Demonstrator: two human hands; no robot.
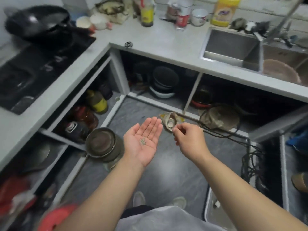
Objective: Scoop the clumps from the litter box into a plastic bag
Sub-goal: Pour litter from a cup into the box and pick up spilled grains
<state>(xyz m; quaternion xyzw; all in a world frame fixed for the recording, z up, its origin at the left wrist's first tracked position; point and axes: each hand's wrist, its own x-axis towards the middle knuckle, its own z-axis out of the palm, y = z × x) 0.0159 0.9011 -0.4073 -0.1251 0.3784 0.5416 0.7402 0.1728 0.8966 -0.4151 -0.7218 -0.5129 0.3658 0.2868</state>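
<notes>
Both of my forearms fill the lower middle of the frame, reaching out over the grey floor (166, 172). Largest around them is the L-shaped counter (166, 42) running across the upper frame, with a black cooktop (33, 72) at upper left and a steel sink (233, 47) at upper right. Below the counter, open shelves hold dark pots and bottles, and a round lidded pot (101, 144) stands just left of my wrist.

My left hand (143, 140) lies palm up at the centre of the frame, fingers straight and together, fully spread flat. On the palm rests 1 small cluster of pale grey granules (143, 141). My right hand (188, 139) sits just right of it, fingers curled with thumb and forefinger drawn together; whether they pinch a grain I cannot tell.

I see no litter box, scoop or plastic bag anywhere in view, so the scooping itself looks not yet begun.

Those granules look tiny, rounded, dry and loose. I judge them very light and prone to roll, so cupping the palm should hold them better than pinching.
</notes>
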